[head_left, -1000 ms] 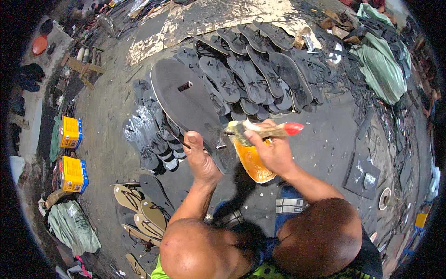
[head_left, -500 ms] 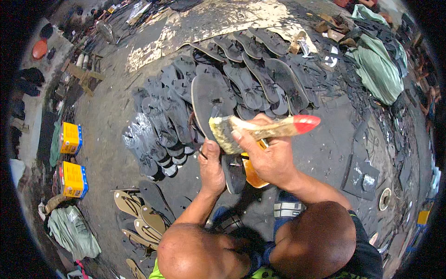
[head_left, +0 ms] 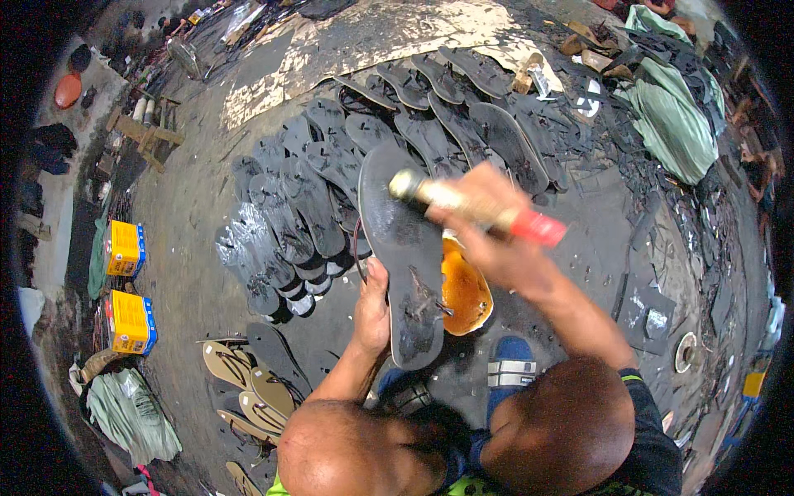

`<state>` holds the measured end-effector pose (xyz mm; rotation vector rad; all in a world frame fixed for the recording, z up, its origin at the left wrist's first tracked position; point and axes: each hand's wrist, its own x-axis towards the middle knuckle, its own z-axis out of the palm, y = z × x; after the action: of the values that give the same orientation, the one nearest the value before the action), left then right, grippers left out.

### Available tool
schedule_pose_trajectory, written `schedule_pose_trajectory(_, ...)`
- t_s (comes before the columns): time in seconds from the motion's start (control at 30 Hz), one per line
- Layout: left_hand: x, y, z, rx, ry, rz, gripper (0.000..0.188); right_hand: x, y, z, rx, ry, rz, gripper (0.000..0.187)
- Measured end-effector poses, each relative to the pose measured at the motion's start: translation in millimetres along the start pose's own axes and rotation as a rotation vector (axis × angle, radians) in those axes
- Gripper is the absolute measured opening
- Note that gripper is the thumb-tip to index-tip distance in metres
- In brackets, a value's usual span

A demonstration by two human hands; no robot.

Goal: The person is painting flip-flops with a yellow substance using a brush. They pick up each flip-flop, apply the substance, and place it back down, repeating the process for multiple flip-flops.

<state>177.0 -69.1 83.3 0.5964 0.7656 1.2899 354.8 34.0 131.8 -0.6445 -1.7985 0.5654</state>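
My left hand [head_left: 374, 312] grips a dark sandal sole [head_left: 404, 240] by its left edge. The sole is held up with its wide end away from me and its face toward me; a loose strap hangs at its left side. My right hand [head_left: 490, 217], blurred by motion, is closed round a paintbrush [head_left: 451, 201] with a red-tipped handle. The bristle end touches or hovers just over the wide part of the sole, which looks wet and shiny. Partly behind the sole stands a container of amber glue-like liquid [head_left: 468, 289].
Rows of dark sandals [head_left: 289, 194] cover the floor ahead. Tan sandals [head_left: 269, 387] lie at my lower left. Two yellow and blue tins [head_left: 131, 321] stand on the left. Green sacks [head_left: 674, 124] and dark scraps lie on the right, near a flat black sheet [head_left: 641, 318].
The brush has moved from the sole's middle to its wide far part. The sole has shifted toward me and turned more face-on. More of the amber container now shows.
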Motion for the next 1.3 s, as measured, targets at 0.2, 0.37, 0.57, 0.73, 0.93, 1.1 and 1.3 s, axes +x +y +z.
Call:
schedule_pose_trajectory(0.2, 12.5, 25.1, 14.8, -0.151, 0.242, 0.063, 0.071, -54.8, -16.7, 23.1, 0.137, -0.308, 0.004, 0.023)
schedule_pose_trajectory(0.37, 86.9, 60.3, -76.0, -0.418, -0.014, 0.07, 0.069, -89.6, -12.3, 20.4, 0.312, -0.496, 0.241, 0.02)
schedule_pose_trajectory(0.57, 171.5, 75.4, -105.9, -0.36, 0.179, 0.112, 0.045, -99.4, 25.6, -22.5, 0.168, 0.061, 0.69, 0.02)
schedule_pose_trajectory(0.73, 283.7, 116.8, -129.5, -0.282, 0.18, 0.29, 0.053, -112.8, 42.0, -39.8, 0.14, 0.084, 0.807, 0.022)
schedule_pose_trajectory(0.93, 241.7, 79.3, -102.6, -0.026, 0.519, 0.078, 0.072, -108.6, 42.9, -35.4, 0.05, 0.005, 0.887, 0.023)
schedule_pose_trajectory(1.1, 50.7, 42.8, -91.4, 0.554, 0.41, 0.158, 0.06, -122.4, 48.2, 2.7, -0.256, -0.361, 0.587, 0.027)
schedule_pose_trajectory(1.3, -164.4, -32.6, -220.7, 1.707, 1.382, 0.221, 0.072, -138.9, 59.1, 21.1, -0.48, -0.536, 0.359, 0.024)
